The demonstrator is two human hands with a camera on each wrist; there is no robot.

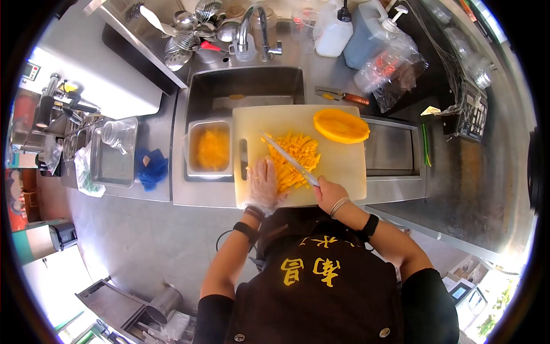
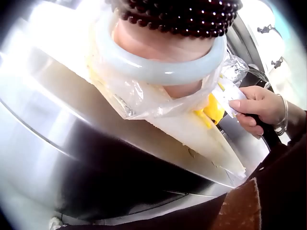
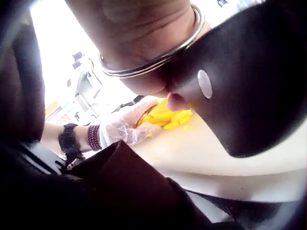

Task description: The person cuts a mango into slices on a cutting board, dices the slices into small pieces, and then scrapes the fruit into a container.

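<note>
On the white cutting board [image 1: 344,166] lies a pile of chopped orange-yellow fruit [image 1: 298,150], strips nearest the person and smaller pieces farther off. My left hand [image 1: 262,182], in a clear plastic glove, holds the pile's left side. Its fingers and thumb lie around the yellow pieces [image 3: 165,115] in the right wrist view. My right hand [image 1: 332,195] grips a knife [image 1: 291,162], whose long blade slants up and left across the pile. A large hollowed piece of the same fruit [image 1: 341,125] sits at the board's far right corner.
Left of the board, a metal container [image 1: 192,172] holds orange-yellow fruit. Behind it is the sink [image 1: 246,80] with its tap [image 1: 247,34]. A red-handled tool [image 1: 344,96] lies past the board. Bottles [image 1: 332,34] stand at the back, with a blue cloth [image 1: 151,167] far left.
</note>
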